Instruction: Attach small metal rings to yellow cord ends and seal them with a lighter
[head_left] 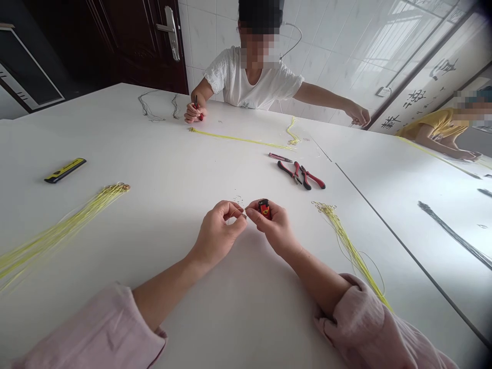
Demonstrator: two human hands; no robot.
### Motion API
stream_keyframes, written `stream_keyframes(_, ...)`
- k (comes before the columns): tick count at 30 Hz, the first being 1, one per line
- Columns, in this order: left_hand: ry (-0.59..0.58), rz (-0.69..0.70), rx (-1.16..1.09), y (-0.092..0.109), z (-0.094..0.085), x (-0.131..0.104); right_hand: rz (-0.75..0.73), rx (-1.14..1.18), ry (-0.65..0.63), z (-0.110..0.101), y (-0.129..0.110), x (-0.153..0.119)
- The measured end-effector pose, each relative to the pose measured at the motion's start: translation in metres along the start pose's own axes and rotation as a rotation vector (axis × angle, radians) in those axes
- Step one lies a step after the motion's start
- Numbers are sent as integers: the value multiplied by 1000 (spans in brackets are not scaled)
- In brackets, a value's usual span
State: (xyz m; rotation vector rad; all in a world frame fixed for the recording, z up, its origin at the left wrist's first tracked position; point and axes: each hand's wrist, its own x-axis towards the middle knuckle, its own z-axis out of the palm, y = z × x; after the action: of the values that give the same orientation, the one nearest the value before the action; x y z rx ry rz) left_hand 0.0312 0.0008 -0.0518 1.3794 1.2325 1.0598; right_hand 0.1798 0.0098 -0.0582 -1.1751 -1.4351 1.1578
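Observation:
In the head view my left hand (219,230) is closed in a pinch on a thin yellowish cord (231,217), which loops out from the fingertips. My right hand (277,231) almost meets it, thumb and forefinger pressed together at the cord's end. Tucked in that same hand is a red and black lighter (264,208). What exactly lies between the fingertips is too small to make out. Tiny dark bits (239,197) are scattered on the white table (230,318) just beyond my hands.
Bundles of yellow cords with metal ends lie left (103,197) and right (338,225). Pliers (290,171) and a yellow-black cutter knife (65,170) rest farther off. Across the table a person (251,84) holds a red-handled tool; another person (442,130) works at far right.

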Motion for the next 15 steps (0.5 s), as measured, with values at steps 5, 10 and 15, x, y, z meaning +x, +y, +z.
stream_keyframes(5,-14,32,62,-4,-1,1,-80,-138,-30,-2,0,0)
stream_keyframes(10,-40,27,111,-5,-2,3,-155,-307,-37,-3,-1,-1)
stream_keyframes(15,-70,-26,66,-6,-3,3,-119,-287,2,-4,1,1)
